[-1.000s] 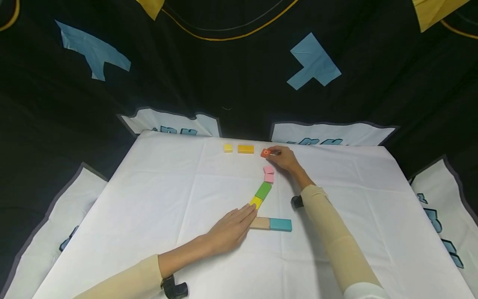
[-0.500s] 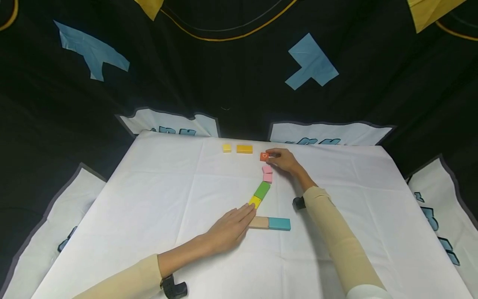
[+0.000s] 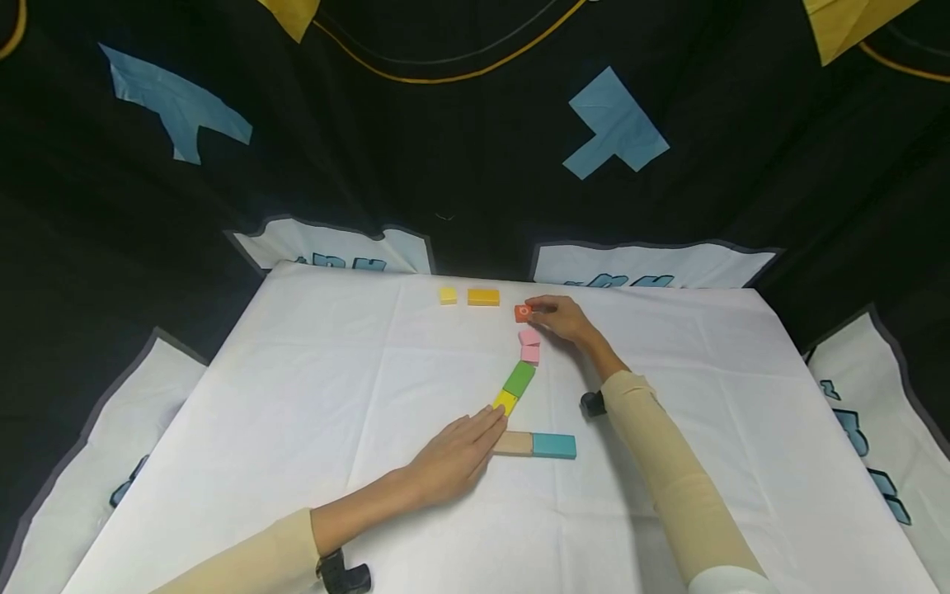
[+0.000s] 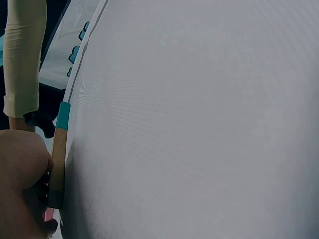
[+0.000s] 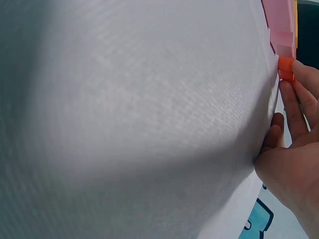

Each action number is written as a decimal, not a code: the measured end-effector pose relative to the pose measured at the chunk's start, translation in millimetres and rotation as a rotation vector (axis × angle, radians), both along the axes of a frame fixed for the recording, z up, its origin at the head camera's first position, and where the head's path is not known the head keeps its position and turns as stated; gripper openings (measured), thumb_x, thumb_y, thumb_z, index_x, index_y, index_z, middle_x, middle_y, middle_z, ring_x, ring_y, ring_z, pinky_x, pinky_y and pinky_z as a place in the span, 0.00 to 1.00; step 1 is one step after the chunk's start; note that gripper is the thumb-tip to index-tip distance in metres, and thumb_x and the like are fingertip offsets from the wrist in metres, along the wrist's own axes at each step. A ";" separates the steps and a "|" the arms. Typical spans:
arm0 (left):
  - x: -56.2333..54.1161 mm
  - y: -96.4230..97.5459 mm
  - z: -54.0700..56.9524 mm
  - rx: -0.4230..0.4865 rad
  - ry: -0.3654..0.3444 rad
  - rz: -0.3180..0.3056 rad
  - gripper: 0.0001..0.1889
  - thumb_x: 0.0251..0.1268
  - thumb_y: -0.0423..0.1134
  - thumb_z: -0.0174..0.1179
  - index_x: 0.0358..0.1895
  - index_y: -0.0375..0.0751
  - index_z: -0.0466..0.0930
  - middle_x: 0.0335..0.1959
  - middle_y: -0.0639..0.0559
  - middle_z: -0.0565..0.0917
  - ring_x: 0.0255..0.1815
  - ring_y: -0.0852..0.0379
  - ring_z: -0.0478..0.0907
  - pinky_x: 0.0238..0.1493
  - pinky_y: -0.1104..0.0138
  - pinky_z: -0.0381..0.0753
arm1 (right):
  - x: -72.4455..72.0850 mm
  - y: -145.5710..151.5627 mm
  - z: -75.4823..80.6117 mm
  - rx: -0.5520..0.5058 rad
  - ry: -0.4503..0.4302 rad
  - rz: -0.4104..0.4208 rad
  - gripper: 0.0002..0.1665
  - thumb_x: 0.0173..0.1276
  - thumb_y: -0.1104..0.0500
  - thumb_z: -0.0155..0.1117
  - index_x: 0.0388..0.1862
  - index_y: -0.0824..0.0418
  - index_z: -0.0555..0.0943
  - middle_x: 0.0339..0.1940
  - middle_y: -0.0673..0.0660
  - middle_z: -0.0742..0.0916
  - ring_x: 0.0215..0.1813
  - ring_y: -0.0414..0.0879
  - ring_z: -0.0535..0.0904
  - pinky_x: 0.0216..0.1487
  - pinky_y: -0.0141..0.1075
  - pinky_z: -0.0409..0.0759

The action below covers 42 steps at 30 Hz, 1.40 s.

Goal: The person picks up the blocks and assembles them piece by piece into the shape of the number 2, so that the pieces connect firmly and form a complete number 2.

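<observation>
At the far side of the table, my right hand (image 3: 566, 320) pinches a small orange block (image 3: 522, 313) with a round mark on its face. Just below it lie two pink blocks (image 3: 530, 354), then a green block (image 3: 519, 379) and a yellow block (image 3: 505, 402), forming a bent line. My left hand (image 3: 456, 462) lies with straight fingers over the line's near end, touching the yellow block and covering what is beneath. A tan block (image 3: 514, 444) and a teal block (image 3: 554, 446) run rightward from under it. In the right wrist view the orange block (image 5: 285, 68) sits at the fingertips, close to pink.
A pale yellow block (image 3: 448, 295) and a longer amber block (image 3: 483, 297) lie by the table's back edge, left of the orange one. White cloth (image 3: 297, 396) covers the table. Black curtain (image 3: 445, 165) hangs behind it.
The orange block has come slightly toward me, nearer the pink blocks, and turned straighter in my right fingers. My left hand stays in place on the blocks.
</observation>
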<state>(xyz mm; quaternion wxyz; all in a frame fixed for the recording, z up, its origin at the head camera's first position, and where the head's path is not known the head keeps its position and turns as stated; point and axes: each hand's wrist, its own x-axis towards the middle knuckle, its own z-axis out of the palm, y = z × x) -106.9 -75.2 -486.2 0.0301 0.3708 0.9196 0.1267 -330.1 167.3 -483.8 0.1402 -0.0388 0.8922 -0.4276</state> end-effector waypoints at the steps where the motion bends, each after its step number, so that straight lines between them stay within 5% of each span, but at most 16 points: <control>1: 0.2 0.1 -0.3 0.000 0.000 0.001 0.26 0.81 0.40 0.46 0.75 0.34 0.62 0.77 0.43 0.60 0.77 0.49 0.55 0.73 0.54 0.61 | 0.0 0.1 -0.5 -0.001 0.001 0.004 0.25 0.74 0.54 0.62 0.67 0.55 0.78 0.72 0.59 0.73 0.74 0.56 0.63 0.74 0.56 0.58; 42: 0.0 0.1 -0.8 0.012 0.001 -0.001 0.26 0.80 0.40 0.48 0.75 0.35 0.62 0.78 0.44 0.60 0.78 0.49 0.54 0.72 0.54 0.62 | 2.9 5.1 -2.0 -0.068 -0.056 0.046 0.24 0.74 0.52 0.61 0.67 0.54 0.79 0.70 0.57 0.76 0.75 0.54 0.63 0.73 0.57 0.59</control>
